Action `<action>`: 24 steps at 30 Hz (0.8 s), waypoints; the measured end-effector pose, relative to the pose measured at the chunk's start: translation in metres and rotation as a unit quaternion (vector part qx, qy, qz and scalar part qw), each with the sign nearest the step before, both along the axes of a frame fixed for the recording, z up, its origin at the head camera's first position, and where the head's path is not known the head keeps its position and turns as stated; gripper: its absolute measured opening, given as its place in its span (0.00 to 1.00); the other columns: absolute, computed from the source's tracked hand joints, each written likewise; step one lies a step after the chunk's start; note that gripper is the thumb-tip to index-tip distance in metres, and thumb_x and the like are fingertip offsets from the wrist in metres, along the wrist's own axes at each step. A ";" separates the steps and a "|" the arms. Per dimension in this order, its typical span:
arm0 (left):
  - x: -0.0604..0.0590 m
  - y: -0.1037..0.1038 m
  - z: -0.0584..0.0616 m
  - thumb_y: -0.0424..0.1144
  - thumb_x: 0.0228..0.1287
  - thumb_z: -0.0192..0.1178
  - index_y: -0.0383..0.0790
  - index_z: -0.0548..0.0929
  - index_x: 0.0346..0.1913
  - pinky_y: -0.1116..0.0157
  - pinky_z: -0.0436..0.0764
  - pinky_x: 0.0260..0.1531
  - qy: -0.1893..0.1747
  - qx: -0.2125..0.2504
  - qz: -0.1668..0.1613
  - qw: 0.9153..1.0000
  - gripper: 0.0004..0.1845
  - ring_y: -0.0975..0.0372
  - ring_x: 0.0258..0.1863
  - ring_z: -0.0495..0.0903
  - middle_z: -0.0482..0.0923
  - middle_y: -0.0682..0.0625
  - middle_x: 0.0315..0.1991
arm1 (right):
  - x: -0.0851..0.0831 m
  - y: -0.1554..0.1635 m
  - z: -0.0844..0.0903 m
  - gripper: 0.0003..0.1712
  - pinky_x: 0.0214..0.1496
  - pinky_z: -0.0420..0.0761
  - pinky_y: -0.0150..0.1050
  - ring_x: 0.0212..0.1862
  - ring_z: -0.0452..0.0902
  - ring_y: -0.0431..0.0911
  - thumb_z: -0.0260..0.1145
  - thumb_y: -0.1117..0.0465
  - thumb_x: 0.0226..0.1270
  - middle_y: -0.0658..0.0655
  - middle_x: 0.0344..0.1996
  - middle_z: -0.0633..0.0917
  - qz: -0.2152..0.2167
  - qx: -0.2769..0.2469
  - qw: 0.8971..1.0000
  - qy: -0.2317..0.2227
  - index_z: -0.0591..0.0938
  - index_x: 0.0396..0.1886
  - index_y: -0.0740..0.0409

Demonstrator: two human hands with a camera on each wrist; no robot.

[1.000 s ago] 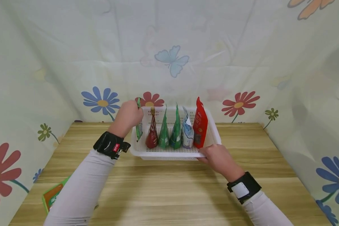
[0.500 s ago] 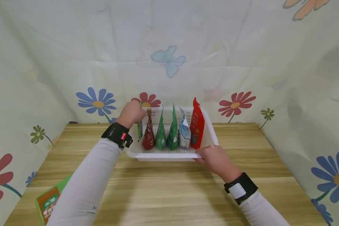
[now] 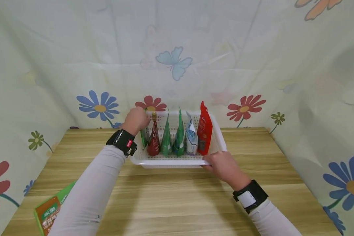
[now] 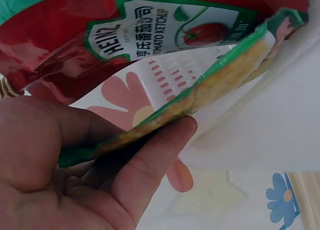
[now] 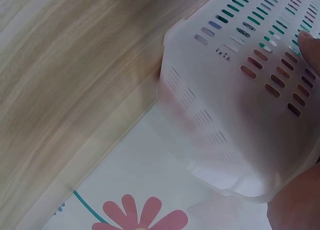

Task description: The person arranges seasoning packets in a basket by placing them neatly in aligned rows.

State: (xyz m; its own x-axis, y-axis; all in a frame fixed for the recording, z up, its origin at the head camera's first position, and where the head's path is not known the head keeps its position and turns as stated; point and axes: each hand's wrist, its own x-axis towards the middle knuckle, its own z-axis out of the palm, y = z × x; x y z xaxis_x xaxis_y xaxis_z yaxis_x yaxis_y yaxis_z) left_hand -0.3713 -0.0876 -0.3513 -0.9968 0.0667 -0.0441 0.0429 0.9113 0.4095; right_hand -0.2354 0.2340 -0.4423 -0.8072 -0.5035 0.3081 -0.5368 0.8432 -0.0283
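at basket left end | green packet upright | left hand pinches top

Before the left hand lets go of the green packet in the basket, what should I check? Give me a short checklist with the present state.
1. Left hand grips the green packet: ok.
2. Right hand holds the white basket at its front rim: ok.
3. Packet is inside the basket, left of the ketchup pouch: ok.
4. Packet bottom rests on the basket floor: cannot tell.
5. Other pouches stand upright: ok.
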 end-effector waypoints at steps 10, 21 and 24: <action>0.011 0.001 -0.006 0.31 0.66 0.56 0.35 0.80 0.24 0.65 0.67 0.21 0.011 0.002 -0.010 1.000 0.11 0.57 0.22 0.72 0.74 0.46 0.24 | -0.002 0.000 -0.001 0.16 0.35 0.87 0.39 0.26 0.82 0.41 0.81 0.49 0.56 0.51 0.28 0.90 -0.001 -0.005 1.000 -0.007 0.91 0.37 0.54; 0.024 0.010 -0.011 0.31 0.66 0.62 0.31 0.84 0.45 0.65 0.72 0.26 -0.032 0.020 -0.012 0.999 0.08 0.55 0.30 0.78 0.80 0.42 0.37 | -0.001 0.000 -0.002 0.16 0.35 0.88 0.40 0.26 0.82 0.42 0.81 0.49 0.55 0.52 0.29 0.90 -0.001 -0.002 1.000 0.003 0.91 0.37 0.54; 0.028 0.011 -0.012 0.31 0.66 0.63 0.32 0.83 0.50 0.65 0.74 0.27 -0.022 0.015 -0.018 0.999 0.12 0.54 0.31 0.79 0.81 0.42 0.38 | -0.001 0.000 -0.001 0.17 0.36 0.88 0.42 0.27 0.83 0.43 0.81 0.49 0.55 0.53 0.29 0.91 -0.003 -0.003 1.000 0.001 0.91 0.38 0.55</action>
